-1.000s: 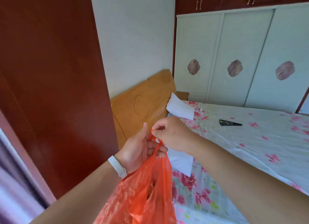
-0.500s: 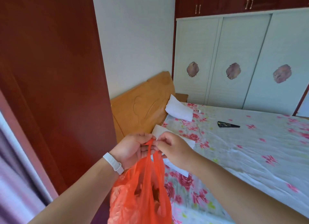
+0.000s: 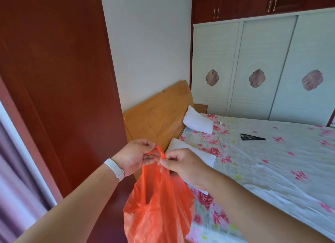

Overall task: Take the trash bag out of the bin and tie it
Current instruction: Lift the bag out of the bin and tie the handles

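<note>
Head view. Item: orange trash bag (image 3: 159, 204), out of the bin, hanging near, left of the bed (image 3: 272, 170). Left hand (image 3: 135, 156) and right hand (image 3: 181, 164), fingers pinched on its handles, formerly gathered, now crossed into a first knot; tying begun, unfinished.

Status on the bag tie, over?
Both hands, left and right, pinching bag handles. Bag hanging free, knot forming at top. Nothing in the way.
</note>
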A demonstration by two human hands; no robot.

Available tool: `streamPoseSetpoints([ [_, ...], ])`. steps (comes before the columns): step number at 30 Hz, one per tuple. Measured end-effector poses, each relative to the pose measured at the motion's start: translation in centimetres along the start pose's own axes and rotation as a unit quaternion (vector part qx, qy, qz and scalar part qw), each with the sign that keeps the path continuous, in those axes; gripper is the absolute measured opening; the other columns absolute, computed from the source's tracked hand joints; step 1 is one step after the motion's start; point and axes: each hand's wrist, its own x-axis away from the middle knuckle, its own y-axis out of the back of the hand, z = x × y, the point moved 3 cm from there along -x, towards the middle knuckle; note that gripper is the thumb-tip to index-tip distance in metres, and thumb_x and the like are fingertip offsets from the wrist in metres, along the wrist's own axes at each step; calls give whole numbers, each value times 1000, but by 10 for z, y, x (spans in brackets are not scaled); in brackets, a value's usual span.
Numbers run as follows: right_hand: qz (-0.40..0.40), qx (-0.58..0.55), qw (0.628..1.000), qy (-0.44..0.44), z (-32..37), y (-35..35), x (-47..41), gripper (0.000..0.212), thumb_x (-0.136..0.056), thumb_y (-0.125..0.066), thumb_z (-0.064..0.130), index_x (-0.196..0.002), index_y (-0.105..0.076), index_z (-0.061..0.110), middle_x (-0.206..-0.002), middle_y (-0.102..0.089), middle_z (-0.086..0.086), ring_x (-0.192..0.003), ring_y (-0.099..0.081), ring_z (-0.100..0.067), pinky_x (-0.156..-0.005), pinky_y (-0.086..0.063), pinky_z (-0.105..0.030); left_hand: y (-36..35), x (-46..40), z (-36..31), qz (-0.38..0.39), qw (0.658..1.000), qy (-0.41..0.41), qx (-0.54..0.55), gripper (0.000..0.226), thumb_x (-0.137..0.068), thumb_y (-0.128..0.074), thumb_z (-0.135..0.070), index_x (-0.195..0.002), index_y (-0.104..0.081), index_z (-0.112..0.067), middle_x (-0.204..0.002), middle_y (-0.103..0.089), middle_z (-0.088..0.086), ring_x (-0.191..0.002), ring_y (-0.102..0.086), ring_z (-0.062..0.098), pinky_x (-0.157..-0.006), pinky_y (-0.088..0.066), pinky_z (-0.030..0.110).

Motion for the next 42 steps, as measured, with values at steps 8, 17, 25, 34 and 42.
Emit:
streamPoseSetpoints([
  [8, 47, 135, 987, 78, 65, 7, -17, 17, -97, -56, 15, -88, -70, 9, -77, -65, -1, -69, -65, -5, -68, -59, -24, -6, 7, -6, -43, 972, -74, -221, 19, -89, -49, -3, -79, -64, -6, -54, -66, -8, -51, -61, 1, -51, -47, 14],
  [17, 190, 304, 926, 121, 120, 1, -28, 20, -95, -59, 14, -76, -67, 14, -69, -65, 3, -63, -64, -2, -59, -51, -21, 31, 9, -35, -178, 943, -181, -214, 21, -85, -53, 1, -73, -65, -11, -65, -64, 7, -59, -61, 17, -61, -55, 33],
  [25, 47, 215, 966, 133, 102, 6, -72, 17, -92, -60, 16, -76, -61, 16, -72, -69, -7, -59, -65, -10, -56, -56, -30, 13, 28, -37, 143, 986, -80, 5, 22, -81, -53, -3, -97, -68, -3, -86, -73, 19, -81, -71, 30, -74, -55, 35],
  [34, 118, -213, 969, 46, 44, -16, -98, 21, -99, -49, 14, -79, -53, 9, -49, -59, -7, -45, -61, -20, -50, -49, -28, 16, 32, -60, 184, 983, 11, -7, 34, -83, -36, -16, -100, -59, 3, -79, -69, 19, -73, -65, 31, -71, -52, 36],
  [42, 198, -151, 967, -58, 30, -33, -119, 19, -92, -43, -6, -78, -53, 2, -67, -61, -24, -73, -60, -37, -57, -49, -35, 32, 28, -66, 23, 960, 12, -278, 12, -92, -52, -9, -88, -58, 0, -70, -71, 9, -62, -65, 20, -58, -47, 29],
])
